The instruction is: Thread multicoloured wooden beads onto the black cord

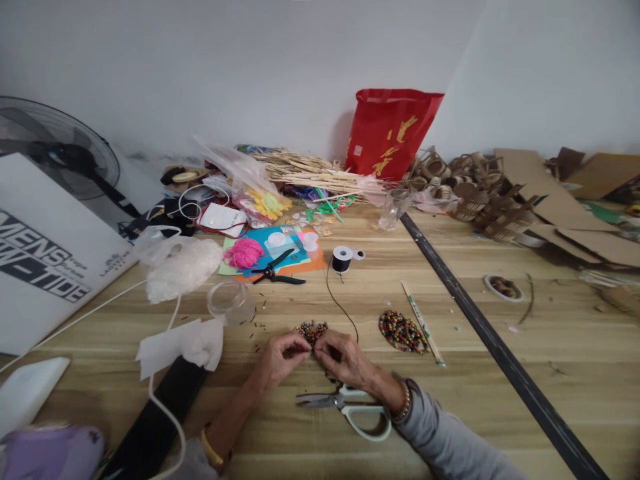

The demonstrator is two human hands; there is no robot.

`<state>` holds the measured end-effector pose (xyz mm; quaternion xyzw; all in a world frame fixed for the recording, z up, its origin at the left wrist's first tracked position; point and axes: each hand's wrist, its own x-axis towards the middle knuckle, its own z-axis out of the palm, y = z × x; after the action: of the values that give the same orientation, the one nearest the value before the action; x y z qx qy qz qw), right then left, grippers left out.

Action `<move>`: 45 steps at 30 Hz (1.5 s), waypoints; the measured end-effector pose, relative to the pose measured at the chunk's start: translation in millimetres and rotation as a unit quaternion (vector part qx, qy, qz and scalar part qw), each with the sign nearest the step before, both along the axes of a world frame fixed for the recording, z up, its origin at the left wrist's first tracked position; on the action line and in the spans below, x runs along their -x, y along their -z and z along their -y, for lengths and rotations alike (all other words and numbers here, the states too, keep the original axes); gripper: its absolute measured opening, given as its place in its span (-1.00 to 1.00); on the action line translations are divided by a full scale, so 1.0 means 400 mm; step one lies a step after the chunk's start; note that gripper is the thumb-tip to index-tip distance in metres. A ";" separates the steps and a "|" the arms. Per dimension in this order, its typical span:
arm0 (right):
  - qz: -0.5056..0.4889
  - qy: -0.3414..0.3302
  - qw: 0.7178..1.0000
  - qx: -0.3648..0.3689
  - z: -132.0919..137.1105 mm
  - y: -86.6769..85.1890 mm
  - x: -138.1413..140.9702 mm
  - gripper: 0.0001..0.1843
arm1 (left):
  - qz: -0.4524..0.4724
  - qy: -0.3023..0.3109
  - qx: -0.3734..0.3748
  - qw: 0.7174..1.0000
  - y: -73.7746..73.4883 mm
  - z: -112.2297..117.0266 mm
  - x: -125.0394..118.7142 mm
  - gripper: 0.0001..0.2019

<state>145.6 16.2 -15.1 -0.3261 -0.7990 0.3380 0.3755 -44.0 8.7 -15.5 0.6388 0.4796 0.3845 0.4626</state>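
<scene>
My left hand point(284, 356) and my right hand point(344, 357) meet at the near middle of the wooden table point(450, 400), fingers pinched together over a small beaded piece point(311, 329) of mixed colours. A thin black cord point(341, 307) runs from my right hand back to a black thread spool point(342, 259). A second flat beaded piece point(401, 331) lies to the right of my right hand. Scissors point(350, 407) with pale handles lie just under my right wrist.
Black pliers point(277, 272) and pink yarn point(243, 253) rest on coloured sheets behind. A clear round container point(231, 301), white tissue point(183, 343), a stick point(423, 323), a red bag point(390, 132), bamboo sticks point(310, 171), cardboard pieces point(525, 193) and a fan point(60, 150) surround the area.
</scene>
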 end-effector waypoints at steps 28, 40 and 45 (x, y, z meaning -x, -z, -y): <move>-0.003 -0.012 1.000 0.013 0.003 -0.012 -0.002 -0.84 | 0.014 -0.005 0.049 0.999 -0.009 0.001 -0.003 -0.98; -0.007 -0.013 1.000 0.001 0.000 -0.002 -0.002 -0.87 | -0.006 -0.010 0.029 1.000 -0.007 0.003 -0.004 -0.97; -0.007 -0.015 1.000 0.004 0.001 -0.006 -0.002 -0.86 | 0.001 -0.006 0.038 0.999 -0.003 0.002 -0.006 -0.97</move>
<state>146.5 15.7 -12.9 -0.3132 -0.7997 0.3494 0.3747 -41.6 8.0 -14.2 0.6174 0.4976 0.3694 0.4845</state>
